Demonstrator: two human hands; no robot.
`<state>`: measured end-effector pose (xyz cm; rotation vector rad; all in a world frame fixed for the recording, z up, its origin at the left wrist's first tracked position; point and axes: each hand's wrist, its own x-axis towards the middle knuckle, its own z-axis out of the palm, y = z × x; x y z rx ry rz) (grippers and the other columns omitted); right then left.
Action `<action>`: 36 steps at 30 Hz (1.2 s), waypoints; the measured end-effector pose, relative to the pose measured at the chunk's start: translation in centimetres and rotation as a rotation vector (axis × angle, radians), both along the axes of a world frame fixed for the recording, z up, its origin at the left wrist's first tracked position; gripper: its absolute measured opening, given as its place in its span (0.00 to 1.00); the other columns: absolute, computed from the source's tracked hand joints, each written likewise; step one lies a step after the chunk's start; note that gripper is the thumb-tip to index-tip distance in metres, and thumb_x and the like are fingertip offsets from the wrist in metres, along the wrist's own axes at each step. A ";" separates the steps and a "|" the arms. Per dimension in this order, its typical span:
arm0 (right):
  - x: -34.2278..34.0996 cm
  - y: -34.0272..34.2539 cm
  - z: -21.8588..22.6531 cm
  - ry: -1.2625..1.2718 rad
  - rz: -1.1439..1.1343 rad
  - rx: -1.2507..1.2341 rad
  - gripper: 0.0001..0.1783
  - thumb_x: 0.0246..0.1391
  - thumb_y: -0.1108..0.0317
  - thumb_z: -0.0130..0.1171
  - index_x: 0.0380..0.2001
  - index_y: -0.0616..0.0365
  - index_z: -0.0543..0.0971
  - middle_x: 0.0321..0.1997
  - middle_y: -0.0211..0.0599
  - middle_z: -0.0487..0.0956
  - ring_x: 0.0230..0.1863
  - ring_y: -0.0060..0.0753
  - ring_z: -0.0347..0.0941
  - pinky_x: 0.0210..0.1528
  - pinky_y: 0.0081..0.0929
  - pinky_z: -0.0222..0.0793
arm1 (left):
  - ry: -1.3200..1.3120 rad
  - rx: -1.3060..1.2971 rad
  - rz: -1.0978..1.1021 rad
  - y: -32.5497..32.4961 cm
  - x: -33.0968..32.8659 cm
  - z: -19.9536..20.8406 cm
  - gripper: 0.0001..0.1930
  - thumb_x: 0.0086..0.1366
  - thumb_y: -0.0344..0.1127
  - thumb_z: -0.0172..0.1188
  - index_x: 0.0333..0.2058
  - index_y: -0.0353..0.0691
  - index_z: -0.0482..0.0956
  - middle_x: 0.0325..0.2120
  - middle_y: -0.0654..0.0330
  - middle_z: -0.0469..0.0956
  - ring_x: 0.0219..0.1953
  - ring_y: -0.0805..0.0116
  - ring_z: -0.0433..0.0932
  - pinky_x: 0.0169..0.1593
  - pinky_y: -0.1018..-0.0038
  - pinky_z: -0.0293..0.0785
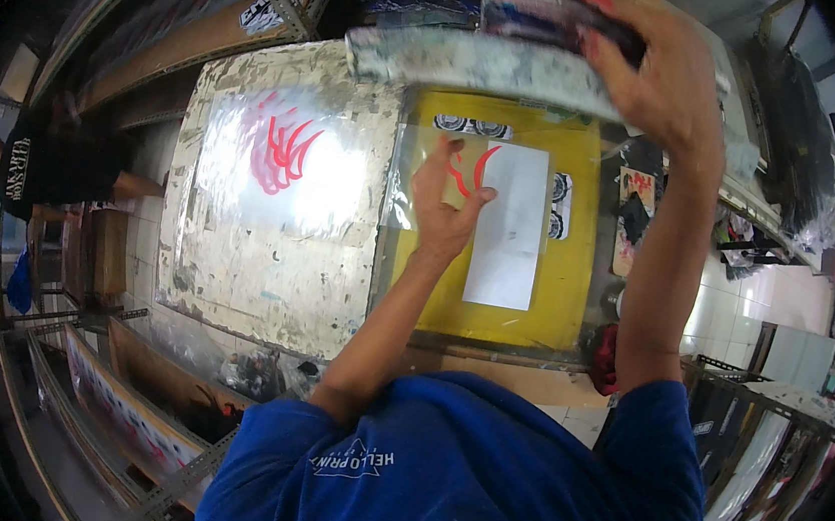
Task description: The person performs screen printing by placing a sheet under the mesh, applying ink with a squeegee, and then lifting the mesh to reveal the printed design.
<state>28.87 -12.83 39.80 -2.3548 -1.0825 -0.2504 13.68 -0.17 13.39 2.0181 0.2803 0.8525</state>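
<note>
Paint-flecked grey worktable (265,276) with a clear film printed in red flame shapes (282,152) seen at centre left, person in a black shirt (44,174) at far left, metal shelving racks (120,423) at lower left, dark hanging bags (800,147) at upper right.

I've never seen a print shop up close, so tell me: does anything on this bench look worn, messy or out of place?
The work table looks battered: its pale coating is flaked and patchy, worst along the edges. The raised frame in the right hand is smeared and stained too. The clear sheet under the left hand lies flat; nothing looks spilled.
</note>
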 end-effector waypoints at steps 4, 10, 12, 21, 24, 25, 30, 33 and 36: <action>-3.3 -2.1 -8.0 -0.384 0.149 0.141 0.24 0.44 0.63 0.68 0.49 0.44 0.83 0.34 0.39 0.79 0.37 0.46 0.75 0.41 0.40 0.68 | -0.379 -0.664 -0.013 1.1 -4.6 4.3 0.56 0.42 0.34 0.79 0.68 0.31 0.55 0.55 0.53 0.71 0.56 0.62 0.71 0.58 0.65 0.69; -9.7 -4.5 -15.5 -0.038 0.129 -0.006 0.26 0.42 0.65 0.68 0.49 0.45 0.82 0.33 0.37 0.77 0.37 0.46 0.72 0.44 0.38 0.65 | 0.091 -0.742 0.017 1.1 -13.1 -3.7 0.52 0.38 0.26 0.80 0.64 0.30 0.63 0.58 0.50 0.69 0.56 0.59 0.71 0.59 0.63 0.71; -10.4 -5.0 -19.6 0.104 0.130 -0.034 0.27 0.42 0.65 0.68 0.51 0.45 0.81 0.35 0.37 0.76 0.39 0.46 0.72 0.45 0.40 0.64 | 0.144 -0.456 0.027 0.8 -14.6 -6.6 0.50 0.37 0.30 0.80 0.63 0.32 0.66 0.59 0.49 0.69 0.58 0.55 0.70 0.60 0.62 0.68; -10.1 -3.6 -29.7 0.076 0.089 -0.284 0.43 0.28 0.73 0.67 0.57 0.41 0.75 0.46 0.36 0.71 0.52 0.42 0.64 0.55 0.51 0.53 | 0.359 0.236 0.223 0.7 -16.2 -9.8 0.39 0.37 0.46 0.77 0.50 0.34 0.78 0.62 0.46 0.65 0.60 0.44 0.61 0.62 0.52 0.56; -5.1 -1.3 -30.1 0.020 0.069 -0.235 0.43 0.28 0.72 0.64 0.57 0.44 0.74 0.48 0.37 0.72 0.52 0.43 0.64 0.55 0.48 0.52 | 0.345 0.218 0.209 0.7 -16.5 -9.9 0.37 0.39 0.47 0.76 0.49 0.34 0.78 0.63 0.45 0.62 0.61 0.43 0.59 0.62 0.51 0.54; -3.1 -0.7 -30.6 -0.016 0.059 -0.205 0.43 0.28 0.71 0.65 0.57 0.44 0.74 0.48 0.36 0.72 0.52 0.43 0.64 0.55 0.48 0.52 | 0.348 0.214 0.203 0.6 -16.4 -9.8 0.37 0.40 0.47 0.76 0.50 0.34 0.78 0.64 0.45 0.62 0.61 0.43 0.59 0.62 0.51 0.54; 5.7 2.9 -31.5 -0.119 0.044 -0.136 0.41 0.29 0.71 0.66 0.56 0.41 0.76 0.44 0.34 0.73 0.51 0.42 0.66 0.53 0.46 0.54 | 0.343 0.232 0.171 0.5 -16.6 -9.8 0.42 0.42 0.46 0.76 0.56 0.36 0.72 0.65 0.43 0.59 0.62 0.43 0.57 0.62 0.50 0.53; 10.0 5.0 -31.5 -0.124 0.089 -0.153 0.39 0.35 0.71 0.66 0.58 0.39 0.75 0.49 0.35 0.74 0.53 0.42 0.67 0.52 0.46 0.54 | 0.375 0.191 0.178 0.4 -17.0 -9.9 0.42 0.42 0.43 0.76 0.58 0.37 0.72 0.65 0.44 0.60 0.63 0.42 0.57 0.62 0.50 0.53; 13.8 6.9 -31.1 -0.124 0.080 -0.141 0.33 0.41 0.70 0.65 0.56 0.40 0.77 0.55 0.36 0.77 0.56 0.42 0.69 0.54 0.44 0.55 | 0.330 0.153 0.167 0.5 -17.2 -9.8 0.41 0.43 0.42 0.75 0.58 0.37 0.72 0.64 0.44 0.61 0.63 0.43 0.57 0.63 0.51 0.53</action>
